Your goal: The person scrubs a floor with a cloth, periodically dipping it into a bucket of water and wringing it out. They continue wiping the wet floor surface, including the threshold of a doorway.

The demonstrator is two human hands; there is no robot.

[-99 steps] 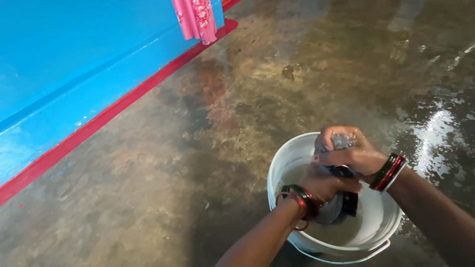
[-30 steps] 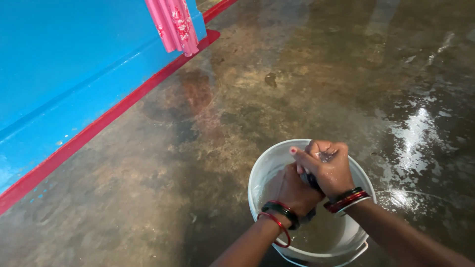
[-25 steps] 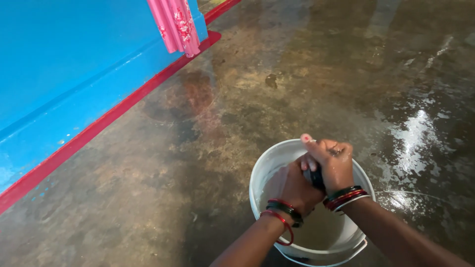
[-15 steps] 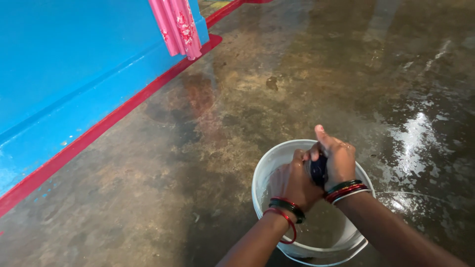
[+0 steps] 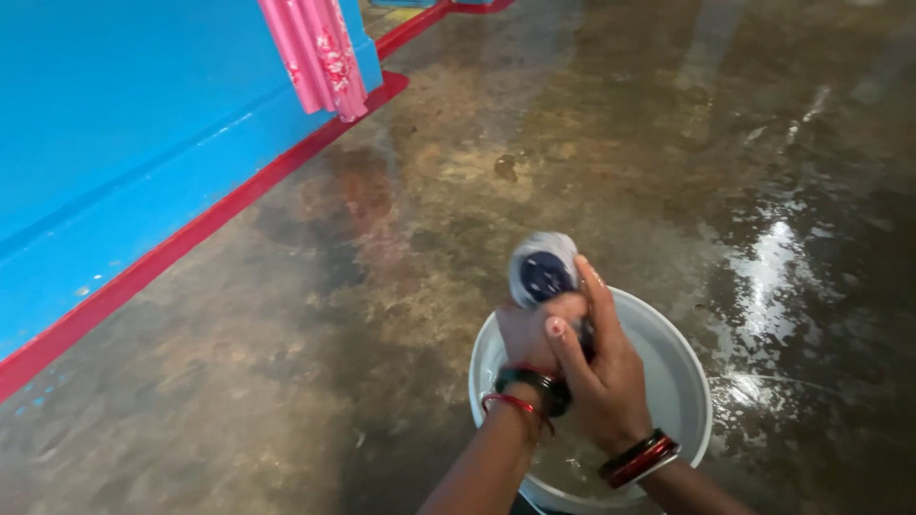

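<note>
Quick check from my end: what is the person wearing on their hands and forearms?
No gloves and no sleeves in view: both forearms are bare. The left hand has a black band and a thin red bangle at the wrist. The right hand has a stack of red and dark bangles at its wrist, and a thumbnail painted pale pink.

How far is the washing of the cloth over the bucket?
Done: the cloth looks wet and is out of the water. In hand: the left hand and right hand grip it above the white bucket, seemingly wringing it. Left: murky water is in the bucket and the floor is wet.
</note>
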